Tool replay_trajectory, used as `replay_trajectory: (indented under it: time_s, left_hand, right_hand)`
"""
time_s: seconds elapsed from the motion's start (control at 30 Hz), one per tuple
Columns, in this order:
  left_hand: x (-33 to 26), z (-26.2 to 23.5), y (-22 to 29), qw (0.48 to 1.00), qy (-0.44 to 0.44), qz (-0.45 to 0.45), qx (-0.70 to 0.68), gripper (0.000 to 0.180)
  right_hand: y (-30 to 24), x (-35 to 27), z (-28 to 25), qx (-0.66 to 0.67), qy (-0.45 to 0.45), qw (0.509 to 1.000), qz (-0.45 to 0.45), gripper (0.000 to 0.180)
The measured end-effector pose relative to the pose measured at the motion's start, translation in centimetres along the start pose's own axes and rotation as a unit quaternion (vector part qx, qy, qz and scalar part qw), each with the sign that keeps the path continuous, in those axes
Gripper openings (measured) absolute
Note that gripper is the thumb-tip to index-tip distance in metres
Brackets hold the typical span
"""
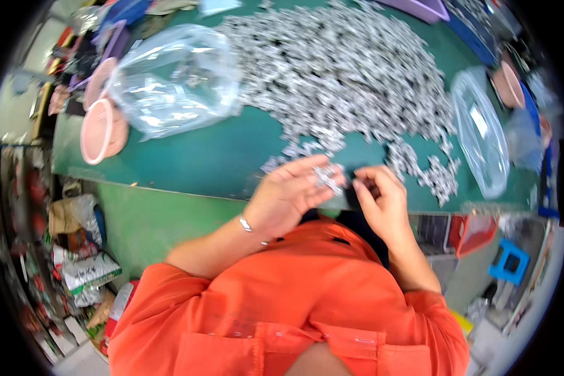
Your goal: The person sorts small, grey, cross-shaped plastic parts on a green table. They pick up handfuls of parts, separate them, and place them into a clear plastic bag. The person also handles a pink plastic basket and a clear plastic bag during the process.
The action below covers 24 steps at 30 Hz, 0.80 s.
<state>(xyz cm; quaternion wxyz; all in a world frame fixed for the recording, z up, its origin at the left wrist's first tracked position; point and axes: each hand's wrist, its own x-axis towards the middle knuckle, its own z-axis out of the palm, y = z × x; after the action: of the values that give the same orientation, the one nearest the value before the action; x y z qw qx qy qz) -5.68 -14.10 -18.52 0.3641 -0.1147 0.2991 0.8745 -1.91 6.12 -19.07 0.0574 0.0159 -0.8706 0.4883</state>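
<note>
My left hand (pixel 288 193) is turned palm up at the table's near edge, fingers partly curled. Several small silver-grey metal parts (pixel 328 178) lie across its fingers; their exact shape is blurred. Just to the right, my right hand (pixel 382 197) has its thumb and fingers brought together, apart from the left. Whether anything sits in that pinch is hidden. Beyond both hands spreads a large heap of similar metal parts (pixel 338 69). A smaller cluster of parts (pixel 438 178) trails off beside my right hand.
On the green table (pixel 194 163), a clear plastic bag (pixel 175 84) with some parts inside lies left, next to a pink plastic cup (pixel 105 131). Another clear bag (pixel 480 135) lies right. A red basket (pixel 474 234) and a blue stool (pixel 509 261) stand below the table's right side.
</note>
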Motion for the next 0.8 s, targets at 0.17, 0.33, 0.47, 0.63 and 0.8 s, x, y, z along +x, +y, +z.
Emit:
replay_trajectory:
  time_s: [0.17,0.33,0.47,0.63,0.8]
  left_hand:
    - [-0.2,-0.6,-0.2,0.999,0.017,-0.03,-0.023,0.027]
    - [-0.8,-1.0,1.5,0.998,0.039,0.029,-0.034,0.024]
    - [-0.6,-1.0,4.5,0.988,0.045,0.143,-0.031,0.024]
    - [-0.3,-1.7,8.2,0.964,0.104,0.243,-0.031,0.039]
    - [-0.7,-2.3,10.0,0.934,0.173,0.311,-0.018,0.057]
  right_hand:
    - [-0.8,0.0,1.5,-0.134,-0.039,0.989,-0.053,0.02]
    - [-0.5,0.2,1.6,-0.16,-0.033,0.983,-0.079,0.024]
    - [-0.4,0.1,1.5,-0.155,-0.035,0.985,-0.063,0.022]
    - [-0.4,0.3,1.5,-0.136,-0.041,0.99,-0.029,0.019]
    - [-0.3,0.5,1.5,-0.126,-0.038,0.991,-0.035,0.019]
